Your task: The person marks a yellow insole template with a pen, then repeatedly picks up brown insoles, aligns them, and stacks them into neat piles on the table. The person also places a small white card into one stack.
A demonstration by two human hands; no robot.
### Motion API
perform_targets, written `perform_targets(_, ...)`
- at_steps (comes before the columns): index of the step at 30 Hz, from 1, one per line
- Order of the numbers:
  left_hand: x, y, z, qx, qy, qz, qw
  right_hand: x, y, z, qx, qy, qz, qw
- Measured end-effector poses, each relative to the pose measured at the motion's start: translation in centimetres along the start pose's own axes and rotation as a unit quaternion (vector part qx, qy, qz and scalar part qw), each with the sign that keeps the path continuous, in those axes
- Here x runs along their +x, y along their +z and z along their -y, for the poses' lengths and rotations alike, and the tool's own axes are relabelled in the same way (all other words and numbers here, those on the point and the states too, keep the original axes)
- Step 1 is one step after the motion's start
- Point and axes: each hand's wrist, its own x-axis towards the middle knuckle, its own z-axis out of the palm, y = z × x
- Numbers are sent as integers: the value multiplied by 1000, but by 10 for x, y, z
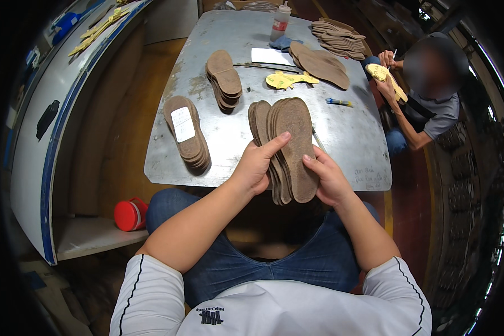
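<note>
— Head view: what's in those hands?
— A fanned stack of brown insoles (285, 145), left hand (256, 166) and right hand (329, 179) both closed around it, near edge of the metal surface (229, 33).

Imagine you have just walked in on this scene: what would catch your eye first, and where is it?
First, the fanned bundle of brown insoles held upright at the near table edge, gripped by the left hand and the right hand. Next, the smaller insole stacks on the grey metal table. At far right, a seated co-worker holds a yellow sole-shaped template.
</note>
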Motion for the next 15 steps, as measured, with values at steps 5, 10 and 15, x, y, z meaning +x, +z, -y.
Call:
perform_targets(5, -1, 0, 4, 4, -1, -16, 1000, -1, 6, 1, 7, 29, -9, 1000)
perform_targets(10, 1, -1, 9, 7, -4, -25, 1000, -1, 5, -2, -19, 56, -1, 998)
perform_targets(15, 1, 2, 6, -4, -3, -15, 1000, -2, 1, 1, -13, 31, -6, 999)
